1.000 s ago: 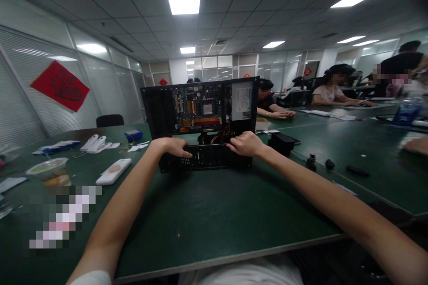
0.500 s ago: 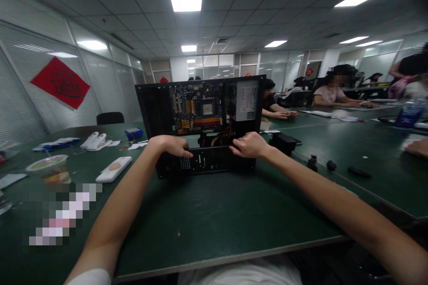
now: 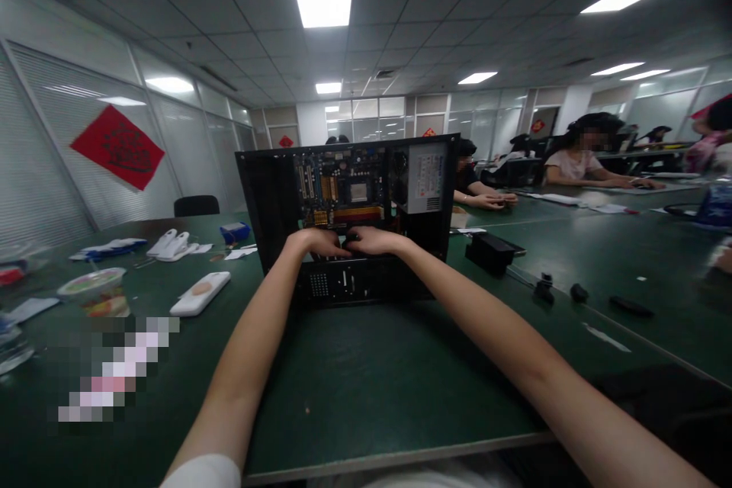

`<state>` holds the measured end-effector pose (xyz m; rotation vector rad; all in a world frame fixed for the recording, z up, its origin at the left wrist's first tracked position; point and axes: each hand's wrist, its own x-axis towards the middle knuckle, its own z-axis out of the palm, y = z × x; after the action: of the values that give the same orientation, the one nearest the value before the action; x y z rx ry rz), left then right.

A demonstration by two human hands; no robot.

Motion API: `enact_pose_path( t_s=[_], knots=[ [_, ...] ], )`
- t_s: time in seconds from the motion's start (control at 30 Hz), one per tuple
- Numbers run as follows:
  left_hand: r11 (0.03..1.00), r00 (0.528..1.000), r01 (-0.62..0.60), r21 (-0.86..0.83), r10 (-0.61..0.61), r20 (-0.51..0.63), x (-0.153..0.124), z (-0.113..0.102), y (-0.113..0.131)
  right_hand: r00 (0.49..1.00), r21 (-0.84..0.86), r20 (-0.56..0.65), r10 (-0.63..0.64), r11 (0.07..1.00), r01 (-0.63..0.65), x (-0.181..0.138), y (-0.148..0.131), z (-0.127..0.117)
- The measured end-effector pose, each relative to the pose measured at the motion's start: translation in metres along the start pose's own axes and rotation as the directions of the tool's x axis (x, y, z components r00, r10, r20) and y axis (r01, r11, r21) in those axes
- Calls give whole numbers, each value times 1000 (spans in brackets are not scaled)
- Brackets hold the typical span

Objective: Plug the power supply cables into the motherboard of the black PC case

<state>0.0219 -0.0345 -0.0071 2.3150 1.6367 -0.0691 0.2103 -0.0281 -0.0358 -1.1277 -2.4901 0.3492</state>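
An open black computer case (image 3: pixel 400 282) stands on the green table in front of me, its inside facing me. A motherboard (image 3: pixel 337 187) with yellow and orange slots sits in it, with a silver power supply (image 3: pixel 423 179) at the upper right. Both hands reach over the case's lower front panel into the middle of the case. My left hand (image 3: pixel 320 242) is closed, fingertips turned inward. Almost touching it, my right hand (image 3: pixel 377 241) has its fingers bent around a small dark part I cannot make out. Their fingertips are partly hidden.
On the left lie a white power bank (image 3: pixel 201 294), a clear cup (image 3: pixel 97 291) and a blue box (image 3: pixel 235 233). To the right are a black box (image 3: pixel 489 253) and small black items (image 3: pixel 544 288). Other people sit beyond the table.
Both hands have left the case's front panel edge and come together in the middle of the case. The right hand moved left, the left hand slightly right. The case stays upright.
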Motion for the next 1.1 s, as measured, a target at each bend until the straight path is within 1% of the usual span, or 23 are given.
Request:
enact_pose_path(
  t_s=[0.03,0.1,0.17,0.23,0.3,0.37,0.47,0.53,0.57,0.63,0.7,0.77,0.83,0.93,1.0,1.1],
  knots=[
    [999,999,-35,26,36,-29,6,2,-2,1000,29,7,-2,1000,1,7,1,4],
    [996,994,-85,20,86,-67,11,6,-6,999,91,-34,10,996,-7,15,5,9],
    [990,992,-116,-83,111,-66,8,5,-8,995,217,-80,55,976,-36,17,10,10],
    [967,989,-139,-214,125,-78,2,1,-7,989,419,-95,112,906,-62,16,13,8],
    [944,978,-169,-282,125,-168,-5,-5,-3,980,592,-118,160,804,-60,15,12,2],
    [937,947,-200,-286,110,-302,-9,-10,2,967,675,-165,195,737,-33,14,8,-4],
    [930,881,-221,-293,61,-469,-11,-15,7,948,712,-225,226,703,1,12,1,-12],
    [911,855,-227,-343,18,-518,-12,-15,7,949,719,-233,214,695,20,9,-5,-16],
    [889,857,-241,-390,6,-515,-13,-15,6,954,716,-231,192,697,33,7,-7,-18],
    [801,889,-283,-527,13,-458,-15,-14,4,963,694,-235,135,717,69,2,-10,-21],
    [660,920,-316,-682,37,-390,-17,-13,2,963,667,-251,98,738,99,-2,-13,-25],
    [525,933,-324,-787,39,-358,-19,-14,-1,961,663,-262,90,740,111,-6,-14,-27],
    [445,940,-322,-836,43,-339,-21,-16,-4,962,673,-260,78,730,122,-8,-15,-28],
    [405,941,-325,-855,46,-335,-21,-17,-5,961,664,-274,38,730,160,-8,-12,-27],
    [408,935,-334,-850,29,-353,-19,-17,-5,959,664,-281,27,728,174,-7,-8,-24],
    [417,919,-363,-833,10,-395,-15,-13,-3,968,688,-250,9,705,171,-4,0,-21]
  ],
)
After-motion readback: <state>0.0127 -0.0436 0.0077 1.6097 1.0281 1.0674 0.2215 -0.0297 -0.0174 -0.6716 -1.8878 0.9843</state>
